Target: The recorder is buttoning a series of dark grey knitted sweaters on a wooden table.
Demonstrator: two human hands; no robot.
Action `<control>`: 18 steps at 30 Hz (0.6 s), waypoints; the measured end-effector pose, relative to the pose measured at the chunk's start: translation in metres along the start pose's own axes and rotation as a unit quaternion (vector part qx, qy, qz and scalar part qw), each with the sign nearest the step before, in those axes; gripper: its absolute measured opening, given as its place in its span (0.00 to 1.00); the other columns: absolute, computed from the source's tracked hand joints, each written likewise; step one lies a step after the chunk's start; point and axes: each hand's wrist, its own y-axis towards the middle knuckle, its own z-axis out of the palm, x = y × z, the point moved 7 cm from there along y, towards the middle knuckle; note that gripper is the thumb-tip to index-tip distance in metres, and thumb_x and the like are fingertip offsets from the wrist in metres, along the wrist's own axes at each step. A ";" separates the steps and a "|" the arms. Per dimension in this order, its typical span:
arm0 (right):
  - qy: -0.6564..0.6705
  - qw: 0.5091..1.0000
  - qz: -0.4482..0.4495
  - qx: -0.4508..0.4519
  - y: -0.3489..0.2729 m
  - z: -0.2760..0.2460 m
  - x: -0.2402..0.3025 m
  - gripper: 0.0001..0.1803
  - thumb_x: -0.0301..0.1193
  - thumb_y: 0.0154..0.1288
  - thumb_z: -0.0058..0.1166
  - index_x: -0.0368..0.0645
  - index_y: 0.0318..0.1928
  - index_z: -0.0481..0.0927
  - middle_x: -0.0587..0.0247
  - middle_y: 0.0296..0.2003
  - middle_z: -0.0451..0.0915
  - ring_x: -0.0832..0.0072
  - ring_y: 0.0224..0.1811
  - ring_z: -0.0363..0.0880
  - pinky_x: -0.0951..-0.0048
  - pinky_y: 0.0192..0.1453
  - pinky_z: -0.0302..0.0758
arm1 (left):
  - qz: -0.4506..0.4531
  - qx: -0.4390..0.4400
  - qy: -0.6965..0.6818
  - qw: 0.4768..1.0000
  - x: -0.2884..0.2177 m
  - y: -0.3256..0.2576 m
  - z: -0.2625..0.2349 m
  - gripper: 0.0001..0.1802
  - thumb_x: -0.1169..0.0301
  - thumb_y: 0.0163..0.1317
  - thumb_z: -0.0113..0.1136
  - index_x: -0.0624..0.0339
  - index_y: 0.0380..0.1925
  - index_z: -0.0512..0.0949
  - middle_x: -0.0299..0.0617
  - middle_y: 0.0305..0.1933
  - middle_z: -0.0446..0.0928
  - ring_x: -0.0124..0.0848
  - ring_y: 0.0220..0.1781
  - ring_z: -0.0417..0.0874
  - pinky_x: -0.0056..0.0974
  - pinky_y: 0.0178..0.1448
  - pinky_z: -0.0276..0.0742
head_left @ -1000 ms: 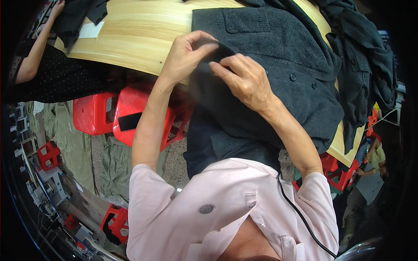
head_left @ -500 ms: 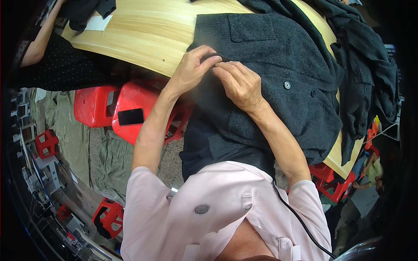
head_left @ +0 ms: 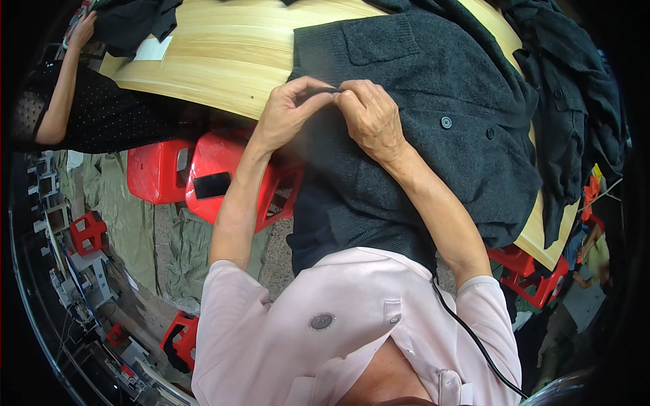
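A dark grey knitted cardigan [head_left: 433, 159] spreads over the table's near side and hangs down in front of me. It has a ribbed edge, a patch pocket [head_left: 380, 42] and a few buttons [head_left: 445, 122]. Over its left part my left hand [head_left: 288, 115] is closed, thumb and forefinger pinching a dark bit of fabric, apparently the cardigan's edge. Right beside it, my right hand [head_left: 371, 118] has its fingertips closed on the same spot. The fingers hide most of what they pinch.
More dark garments [head_left: 565, 101] hang over the table's right side. The pale wooden table [head_left: 230, 40] carries a white paper [head_left: 153, 49] and dark cloth at far left, by a co-worker's arm [head_left: 61, 108]. A phone [head_left: 212, 185] lies on a red stool [head_left: 203, 152].
My right hand has turned and risen slightly, its fingertips now meeting the left ones. The view has shifted a little. The co-worker's hand at far left has come into view.
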 end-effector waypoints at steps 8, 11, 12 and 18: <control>0.150 0.987 0.060 0.015 -0.004 0.002 -0.012 0.07 0.18 0.63 0.69 0.39 0.37 0.82 0.55 0.41 0.86 0.55 0.42 0.90 0.57 0.44 0.87 | 0.053 0.007 0.036 0.998 0.010 -0.001 -0.006 0.08 0.82 0.66 0.79 0.65 0.45 0.94 0.40 0.45 0.94 0.24 0.48 0.92 0.32 0.57 0.88; 0.180 0.979 0.099 0.009 -0.005 0.005 -0.018 0.08 0.16 0.62 0.70 0.37 0.37 0.83 0.54 0.40 0.88 0.55 0.41 0.91 0.58 0.44 0.88 | 0.072 -0.021 0.034 0.997 0.013 -0.003 -0.004 0.09 0.82 0.65 0.80 0.64 0.44 0.94 0.41 0.44 0.95 0.25 0.47 0.93 0.32 0.56 0.88; 0.191 0.974 0.119 0.001 -0.005 0.006 -0.020 0.07 0.16 0.62 0.70 0.36 0.37 0.84 0.54 0.38 0.88 0.55 0.41 0.91 0.58 0.44 0.88 | 0.099 -0.039 0.057 0.993 0.011 -0.005 -0.005 0.09 0.82 0.65 0.80 0.64 0.44 0.94 0.42 0.44 0.95 0.26 0.46 0.93 0.33 0.55 0.88; 0.179 0.977 0.114 -0.011 -0.007 0.005 -0.018 0.07 0.15 0.61 0.70 0.37 0.36 0.85 0.54 0.35 0.88 0.54 0.39 0.91 0.58 0.44 0.88 | 0.140 -0.090 0.119 0.979 0.005 -0.010 -0.002 0.08 0.83 0.64 0.78 0.64 0.42 0.93 0.46 0.43 0.95 0.32 0.44 0.95 0.35 0.52 0.88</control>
